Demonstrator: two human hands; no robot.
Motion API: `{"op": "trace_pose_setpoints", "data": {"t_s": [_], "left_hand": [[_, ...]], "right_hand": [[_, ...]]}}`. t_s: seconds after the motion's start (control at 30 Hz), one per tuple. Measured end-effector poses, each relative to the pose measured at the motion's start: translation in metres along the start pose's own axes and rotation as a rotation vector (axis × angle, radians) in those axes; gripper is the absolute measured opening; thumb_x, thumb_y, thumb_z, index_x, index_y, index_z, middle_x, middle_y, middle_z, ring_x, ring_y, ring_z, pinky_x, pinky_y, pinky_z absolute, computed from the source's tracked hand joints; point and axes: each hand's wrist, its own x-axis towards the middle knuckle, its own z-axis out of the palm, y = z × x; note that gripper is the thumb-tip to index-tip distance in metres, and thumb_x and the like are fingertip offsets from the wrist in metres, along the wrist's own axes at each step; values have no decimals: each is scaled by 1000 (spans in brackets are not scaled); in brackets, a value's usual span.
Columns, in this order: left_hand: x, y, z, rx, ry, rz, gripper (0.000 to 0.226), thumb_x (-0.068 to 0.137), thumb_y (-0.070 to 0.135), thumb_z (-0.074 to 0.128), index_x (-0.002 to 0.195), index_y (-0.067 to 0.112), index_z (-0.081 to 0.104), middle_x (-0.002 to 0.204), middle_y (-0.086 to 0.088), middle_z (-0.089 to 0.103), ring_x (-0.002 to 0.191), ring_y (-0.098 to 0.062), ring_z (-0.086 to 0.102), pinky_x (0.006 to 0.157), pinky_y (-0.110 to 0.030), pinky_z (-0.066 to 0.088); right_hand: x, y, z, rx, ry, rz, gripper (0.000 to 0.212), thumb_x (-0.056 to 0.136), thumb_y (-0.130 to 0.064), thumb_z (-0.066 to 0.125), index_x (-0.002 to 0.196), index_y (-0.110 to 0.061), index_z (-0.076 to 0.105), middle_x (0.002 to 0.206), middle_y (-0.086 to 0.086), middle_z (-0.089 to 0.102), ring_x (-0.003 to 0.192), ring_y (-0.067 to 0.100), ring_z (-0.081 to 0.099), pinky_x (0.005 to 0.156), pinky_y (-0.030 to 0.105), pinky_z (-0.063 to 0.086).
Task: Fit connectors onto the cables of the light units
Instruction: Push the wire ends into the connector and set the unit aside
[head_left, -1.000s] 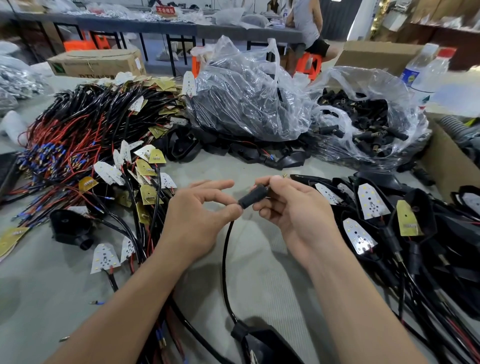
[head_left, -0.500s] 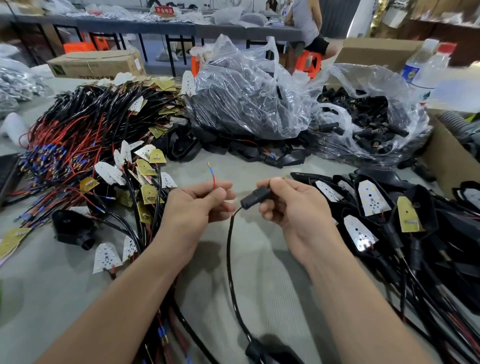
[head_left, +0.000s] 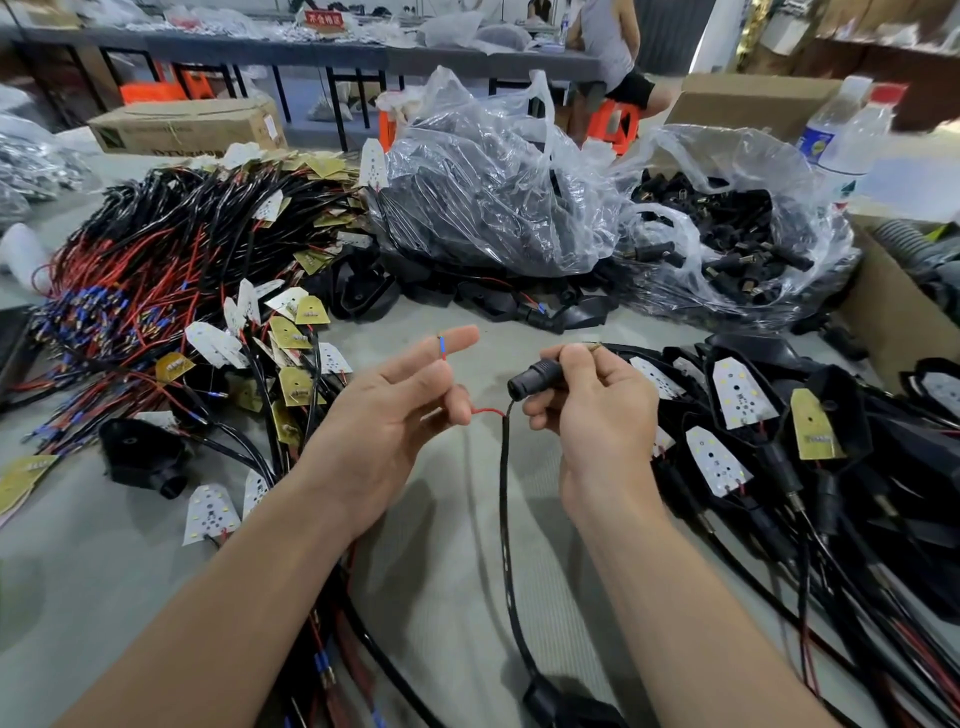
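My right hand (head_left: 592, 410) grips a black cylindrical connector (head_left: 532, 378), its open end facing left. A black cable (head_left: 505, 499) hangs from just below the connector and runs down to a black light unit (head_left: 563, 704) at the bottom edge. A thin red wire (head_left: 485, 412) leaves the cable's top and passes between the fingers of my left hand (head_left: 395, 410); its blue-sleeved tip (head_left: 441, 347) sticks up beside my extended forefinger. Wire and connector are apart.
A heap of red and black cables with LED boards (head_left: 171, 270) fills the left. Finished black light units (head_left: 779, 431) are piled right. Two plastic bags (head_left: 498, 197), one of connectors (head_left: 737, 234), lie behind. A cardboard box (head_left: 893, 312) stands far right. A person sits beyond.
My hands have drawn apart. The red wire has come out of the connector and is now held by my left hand, whose forefinger has straightened.
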Motion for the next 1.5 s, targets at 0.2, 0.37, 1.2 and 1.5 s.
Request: {"op": "trace_pose_setpoints", "data": {"t_s": [0.2, 0.37, 1.2, 1.5], "left_hand": [[-1, -6, 9, 239, 79, 42, 16, 98, 2, 57, 88, 12, 66, 62, -3, 66, 60, -11, 61, 74, -17, 53], [-1, -7, 11, 303, 183, 12, 26, 90, 2, 70, 76, 19, 82, 85, 0, 78, 85, -4, 69, 85, -15, 49], [-9, -6, 6, 1139, 484, 458, 12, 77, 31, 82, 75, 41, 77, 65, 29, 65, 97, 25, 45, 93, -31, 30], [-10, -6, 7, 1084, 515, 391, 15, 76, 27, 82, 72, 40, 76, 61, 23, 65, 95, 29, 43, 91, -43, 44]], "right_hand": [[1, 2, 0, -32, -10, -24, 31, 103, -7, 47, 78, -7, 64, 58, 9, 67, 44, 20, 58, 43, 27, 46], [0, 4, 2, -28, -43, 4, 31, 104, -8, 47, 78, -7, 64, 61, 12, 71, 46, 23, 66, 48, 27, 54], [-2, 5, 3, 4, -66, 50, 28, 105, -6, 45, 85, -6, 65, 64, 9, 72, 52, 23, 70, 52, 29, 59], [-4, 5, 4, -38, -116, 27, 29, 104, -6, 46, 83, -9, 65, 68, 12, 75, 54, 26, 72, 53, 29, 59]]}}
